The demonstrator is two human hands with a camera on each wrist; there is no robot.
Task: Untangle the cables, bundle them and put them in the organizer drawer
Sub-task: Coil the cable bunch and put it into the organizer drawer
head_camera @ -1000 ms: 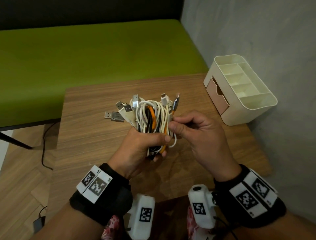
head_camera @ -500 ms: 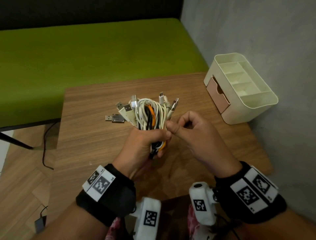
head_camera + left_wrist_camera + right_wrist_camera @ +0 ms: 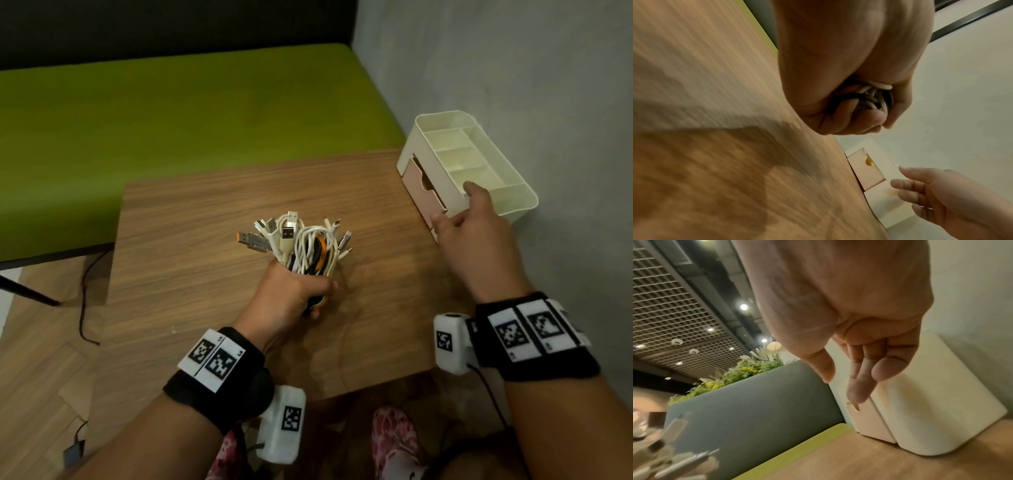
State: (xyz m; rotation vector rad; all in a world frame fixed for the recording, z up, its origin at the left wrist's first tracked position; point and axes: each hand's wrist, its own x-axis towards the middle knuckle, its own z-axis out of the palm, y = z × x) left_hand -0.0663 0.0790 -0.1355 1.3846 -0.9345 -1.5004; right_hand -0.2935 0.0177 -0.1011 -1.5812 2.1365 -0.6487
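My left hand (image 3: 294,294) grips a bundle of cables (image 3: 305,246), white, black and orange, upright above the wooden table (image 3: 191,260), with USB plugs sticking out on top. The left wrist view shows the looped cable ends (image 3: 869,99) inside my fist (image 3: 849,113). A cream organizer (image 3: 479,178) with pink drawers (image 3: 423,186) stands at the table's right edge. My right hand (image 3: 469,219) is at its front, fingers loosely extended, holding nothing. In the right wrist view its fingertips (image 3: 857,395) hover just above a drawer (image 3: 869,421); I cannot tell whether they touch it.
A green bench (image 3: 178,113) runs behind the table. A grey wall (image 3: 513,68) stands right behind the organizer. A black cable (image 3: 84,298) trails on the floor to the left of the table.
My right hand has let go of the cable bundle and moved right to the organizer's drawers. My left hand keeps the bundle and has dropped slightly.
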